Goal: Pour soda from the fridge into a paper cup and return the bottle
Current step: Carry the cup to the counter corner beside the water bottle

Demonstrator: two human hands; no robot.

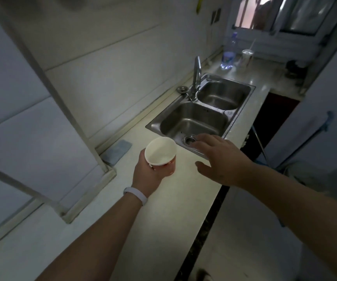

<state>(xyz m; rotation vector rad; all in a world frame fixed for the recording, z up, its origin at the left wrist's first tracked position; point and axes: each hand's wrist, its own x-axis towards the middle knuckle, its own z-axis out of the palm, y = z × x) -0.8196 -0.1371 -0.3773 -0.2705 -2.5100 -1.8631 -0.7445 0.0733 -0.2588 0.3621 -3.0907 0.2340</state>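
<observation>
A paper cup (161,155), white inside with a red-patterned outside, is upright in my left hand (146,175), which grips it from the left just above the pale countertop (163,209). The cup looks empty. My right hand (222,159) hovers palm down to the right of the cup, fingers spread over the near corner of the sink, holding nothing. No soda bottle or fridge is in sight.
A steel double sink (230,113) with a tall tap (196,78) lies ahead. A blue cloth (117,152) sits by the wall. A clear water bottle (229,53) and a plastic cup with a straw (246,56) stand at the far end. A cabinet frame (86,138) rises left.
</observation>
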